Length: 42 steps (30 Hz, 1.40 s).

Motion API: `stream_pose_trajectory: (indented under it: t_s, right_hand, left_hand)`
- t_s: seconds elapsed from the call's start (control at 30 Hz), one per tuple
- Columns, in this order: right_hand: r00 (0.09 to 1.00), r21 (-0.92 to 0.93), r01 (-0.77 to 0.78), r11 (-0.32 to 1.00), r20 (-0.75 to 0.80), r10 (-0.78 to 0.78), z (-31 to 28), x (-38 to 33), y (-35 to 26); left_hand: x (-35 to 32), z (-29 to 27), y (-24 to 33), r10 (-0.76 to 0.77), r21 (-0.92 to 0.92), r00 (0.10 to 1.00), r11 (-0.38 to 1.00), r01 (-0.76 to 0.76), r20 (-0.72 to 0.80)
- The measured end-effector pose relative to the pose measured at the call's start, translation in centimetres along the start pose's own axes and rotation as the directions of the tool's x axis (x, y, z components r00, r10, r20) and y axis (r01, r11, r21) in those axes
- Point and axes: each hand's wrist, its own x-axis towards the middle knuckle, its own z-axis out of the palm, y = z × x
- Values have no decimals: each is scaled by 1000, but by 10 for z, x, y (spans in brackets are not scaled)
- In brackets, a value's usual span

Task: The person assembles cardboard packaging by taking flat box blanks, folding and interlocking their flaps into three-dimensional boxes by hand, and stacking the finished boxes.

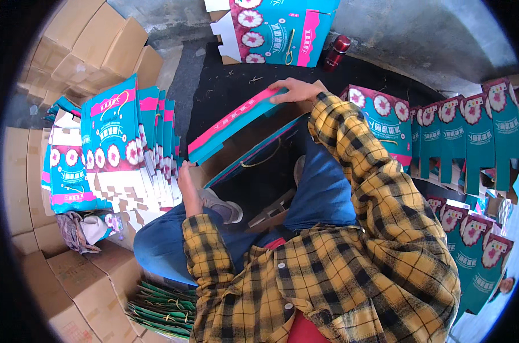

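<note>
Between my bent legs a teal-and-pink cardboard gift box (pixel 231 123) stands with its top open, its plain brown inside partly showing. Over the far right edge of this box my right hand (pixel 293 91) is closed, thumb and fingers on the teal-and-pink panel. At the near left corner my left hand (pixel 189 186) grips the cardboard; part of its fingers is hidden behind the box. A pale yellow cord handle (pixel 262 161) hangs from the box's near side.
Flattened printed boxes (pixel 113 128) stand stacked at the left, beside brown cartons (pixel 79 280). Rows of finished-looking teal boxes (pixel 442 134) line the right. Another printed box (pixel 282 34) and a dark red flask (pixel 336 52) are at the far wall. Green corded pieces (pixel 162 308) lie lower left.
</note>
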Motion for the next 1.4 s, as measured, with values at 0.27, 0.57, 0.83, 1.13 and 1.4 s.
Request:
stream_pose_trajectory:
  t_s: [0.27, 0.57, 0.83, 1.13, 1.4]
  right_hand:
    - [984, -484, -179, 857, -89, 155, 5, -9, -42]
    - [963, -717, -213, 663, -270, 17, 24, -10, -40]
    - [953, -683, -189, 706, -300, -35, 33, -14, -23]
    - [788, -239, -235, 942, -614, 40, -3, -59, -53]
    - [942, -149, 164, 975, 317, -110, 20, -67, -13]
  left_hand:
    - [-16, 13, 16, -17, 2, 1000, 1000, 17, 1]
    - [-26, 35, 30, -146, -58, 961, 985, 164, 236]
    - [0, 21, -16, -87, 593, 915, 785, -181, 395]
    - [4, -8, -31, -52, 589, 931, 787, -186, 362]
    - [13, -1, -35, -23, 598, 922, 767, -231, 385]
